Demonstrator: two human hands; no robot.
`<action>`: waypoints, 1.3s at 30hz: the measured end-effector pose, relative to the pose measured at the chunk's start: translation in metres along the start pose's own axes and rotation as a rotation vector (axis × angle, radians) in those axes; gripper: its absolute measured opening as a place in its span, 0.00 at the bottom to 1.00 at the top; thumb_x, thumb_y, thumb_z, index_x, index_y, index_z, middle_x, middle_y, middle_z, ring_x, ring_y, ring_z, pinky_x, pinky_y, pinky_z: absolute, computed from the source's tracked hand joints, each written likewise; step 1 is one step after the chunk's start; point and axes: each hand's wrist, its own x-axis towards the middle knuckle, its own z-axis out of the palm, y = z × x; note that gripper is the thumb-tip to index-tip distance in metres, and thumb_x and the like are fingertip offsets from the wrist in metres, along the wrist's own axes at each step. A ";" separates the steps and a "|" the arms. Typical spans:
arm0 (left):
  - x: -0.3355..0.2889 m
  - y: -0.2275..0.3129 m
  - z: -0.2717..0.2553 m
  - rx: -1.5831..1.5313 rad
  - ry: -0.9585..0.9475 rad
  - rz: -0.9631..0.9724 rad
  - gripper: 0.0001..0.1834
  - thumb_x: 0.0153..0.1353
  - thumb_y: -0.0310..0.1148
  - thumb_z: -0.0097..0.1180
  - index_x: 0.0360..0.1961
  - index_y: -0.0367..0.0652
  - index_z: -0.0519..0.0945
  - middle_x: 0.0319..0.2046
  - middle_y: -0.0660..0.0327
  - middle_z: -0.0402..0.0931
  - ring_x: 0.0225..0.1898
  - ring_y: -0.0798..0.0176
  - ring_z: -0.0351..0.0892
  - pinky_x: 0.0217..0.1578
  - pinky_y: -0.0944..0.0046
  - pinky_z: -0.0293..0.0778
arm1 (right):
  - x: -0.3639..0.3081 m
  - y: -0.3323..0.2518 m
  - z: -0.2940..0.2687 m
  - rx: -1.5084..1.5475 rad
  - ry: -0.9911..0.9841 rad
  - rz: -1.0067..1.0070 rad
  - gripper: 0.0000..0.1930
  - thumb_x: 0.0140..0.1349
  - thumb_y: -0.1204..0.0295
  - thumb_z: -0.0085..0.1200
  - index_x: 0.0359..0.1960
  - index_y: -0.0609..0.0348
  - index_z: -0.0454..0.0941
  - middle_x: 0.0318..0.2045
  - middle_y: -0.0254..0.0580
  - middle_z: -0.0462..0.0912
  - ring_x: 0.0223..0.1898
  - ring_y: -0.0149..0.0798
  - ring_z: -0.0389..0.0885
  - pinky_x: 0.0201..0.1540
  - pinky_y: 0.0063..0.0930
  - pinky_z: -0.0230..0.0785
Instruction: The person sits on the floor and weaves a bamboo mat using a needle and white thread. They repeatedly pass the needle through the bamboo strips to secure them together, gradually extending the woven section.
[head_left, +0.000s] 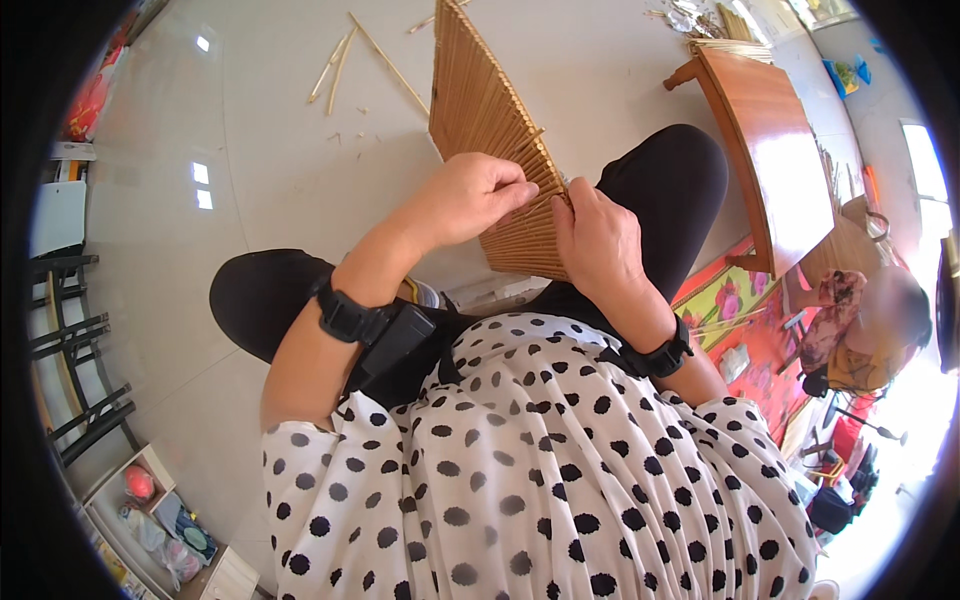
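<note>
Lying on the glossy, pale tiled floor (190, 300) are thin straw-coloured sticks (388, 63). Left hand (472, 198): fingers curled against the golden-brown panel of parallel sticks (488, 112), tilted between the black-clad knees (670, 190); whether they pinch anything cannot be told. Right hand (604, 235): grasping the panel's right edge. Step in hand appears to be edge adjustment; the next move calls for steady right-hand support.

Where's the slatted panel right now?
The slatted panel is upper centre in the head view, left of the brown table, with the right hand gripping its edge and the left hand at its slats.
</note>
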 end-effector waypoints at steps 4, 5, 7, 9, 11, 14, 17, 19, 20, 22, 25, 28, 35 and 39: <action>0.008 0.000 0.006 -0.228 -0.175 -0.051 0.18 0.73 0.38 0.57 0.24 0.41 0.78 0.21 0.68 0.73 0.22 0.76 0.67 0.24 0.71 0.65 | -0.006 -0.002 0.000 -0.012 0.029 -0.031 0.10 0.68 0.68 0.56 0.32 0.60 0.72 0.24 0.49 0.79 0.25 0.56 0.81 0.27 0.46 0.73; 0.008 0.000 0.009 -0.291 -0.191 -0.072 0.18 0.73 0.38 0.57 0.24 0.42 0.77 0.21 0.69 0.72 0.22 0.76 0.65 0.24 0.72 0.63 | -0.006 -0.002 -0.001 -0.013 0.035 -0.034 0.10 0.67 0.69 0.57 0.32 0.60 0.72 0.23 0.48 0.79 0.25 0.55 0.80 0.27 0.46 0.73; 0.009 -0.002 0.014 -0.386 -0.197 -0.088 0.18 0.72 0.37 0.56 0.23 0.43 0.76 0.20 0.71 0.69 0.22 0.77 0.62 0.24 0.73 0.60 | -0.005 -0.003 -0.004 -0.047 0.036 -0.040 0.11 0.68 0.66 0.57 0.30 0.58 0.72 0.23 0.48 0.80 0.22 0.55 0.81 0.24 0.45 0.73; 0.010 -0.009 0.019 -0.450 -0.176 -0.078 0.17 0.72 0.36 0.55 0.24 0.44 0.76 0.20 0.73 0.67 0.22 0.78 0.59 0.24 0.73 0.58 | -0.003 -0.004 -0.005 -0.077 0.044 -0.040 0.12 0.68 0.65 0.57 0.29 0.57 0.72 0.22 0.47 0.80 0.20 0.54 0.81 0.23 0.44 0.73; 0.008 -0.012 0.023 -0.465 -0.156 -0.004 0.17 0.72 0.36 0.55 0.23 0.44 0.74 0.20 0.74 0.65 0.23 0.78 0.59 0.24 0.73 0.57 | -0.003 -0.005 -0.003 -0.103 0.062 -0.030 0.12 0.67 0.65 0.57 0.27 0.57 0.73 0.20 0.46 0.80 0.19 0.53 0.81 0.22 0.43 0.73; 0.001 -0.014 0.024 -0.363 -0.112 0.048 0.17 0.71 0.35 0.54 0.23 0.45 0.71 0.21 0.75 0.63 0.24 0.78 0.58 0.24 0.72 0.56 | 0.000 -0.004 -0.002 -0.067 0.091 -0.064 0.13 0.66 0.66 0.57 0.25 0.57 0.74 0.19 0.44 0.79 0.19 0.52 0.81 0.23 0.43 0.73; -0.014 -0.018 0.024 -0.270 -0.071 0.081 0.17 0.70 0.33 0.55 0.22 0.43 0.69 0.20 0.74 0.61 0.24 0.77 0.56 0.24 0.70 0.56 | 0.001 -0.004 0.000 -0.058 0.119 -0.081 0.14 0.67 0.65 0.57 0.23 0.56 0.75 0.19 0.45 0.80 0.19 0.52 0.82 0.23 0.43 0.74; -0.034 -0.024 0.022 -0.180 -0.065 0.094 0.16 0.69 0.32 0.55 0.23 0.39 0.70 0.18 0.69 0.62 0.23 0.74 0.57 0.24 0.67 0.58 | 0.008 0.012 0.004 -0.141 0.118 0.015 0.16 0.68 0.62 0.55 0.23 0.57 0.77 0.19 0.47 0.81 0.21 0.53 0.83 0.24 0.44 0.76; -0.046 -0.029 0.018 -0.106 -0.077 0.095 0.15 0.68 0.32 0.56 0.24 0.37 0.72 0.17 0.64 0.63 0.22 0.71 0.59 0.25 0.64 0.60 | 0.014 0.026 0.003 -0.194 0.134 0.086 0.18 0.69 0.61 0.54 0.23 0.58 0.79 0.18 0.50 0.81 0.22 0.54 0.83 0.26 0.46 0.77; -0.064 -0.038 0.010 0.006 -0.044 0.126 0.13 0.66 0.31 0.58 0.26 0.35 0.74 0.18 0.53 0.67 0.19 0.63 0.64 0.24 0.60 0.64 | 0.014 0.035 0.000 -0.197 0.106 0.100 0.18 0.69 0.61 0.54 0.23 0.59 0.79 0.19 0.50 0.82 0.22 0.55 0.83 0.27 0.47 0.77; -0.076 -0.006 0.000 0.262 0.256 0.084 0.12 0.66 0.31 0.59 0.27 0.37 0.76 0.19 0.53 0.72 0.19 0.57 0.69 0.24 0.58 0.66 | 0.007 0.028 0.008 -0.144 0.121 0.083 0.17 0.68 0.63 0.55 0.23 0.60 0.78 0.19 0.50 0.81 0.22 0.56 0.82 0.26 0.46 0.75; -0.073 0.002 -0.005 0.311 0.540 0.265 0.04 0.66 0.26 0.61 0.33 0.39 0.81 0.23 0.58 0.79 0.21 0.64 0.74 0.23 0.64 0.69 | 0.007 0.021 0.008 -0.096 0.125 0.057 0.16 0.67 0.64 0.57 0.23 0.61 0.77 0.19 0.50 0.80 0.22 0.56 0.81 0.26 0.46 0.75; -0.056 0.013 -0.003 -0.293 0.630 0.491 0.04 0.72 0.28 0.57 0.39 0.38 0.80 0.33 0.55 0.86 0.26 0.65 0.85 0.27 0.70 0.78 | 0.005 0.016 0.008 -0.024 0.138 0.064 0.14 0.67 0.65 0.59 0.25 0.61 0.80 0.18 0.53 0.77 0.21 0.56 0.79 0.25 0.43 0.72; -0.037 0.015 0.017 -1.023 0.378 0.495 0.06 0.75 0.31 0.54 0.46 0.39 0.77 0.37 0.50 0.86 0.30 0.60 0.89 0.30 0.68 0.83 | 0.004 0.011 0.009 0.000 0.114 0.036 0.13 0.66 0.64 0.58 0.28 0.61 0.77 0.21 0.50 0.81 0.23 0.55 0.82 0.27 0.46 0.75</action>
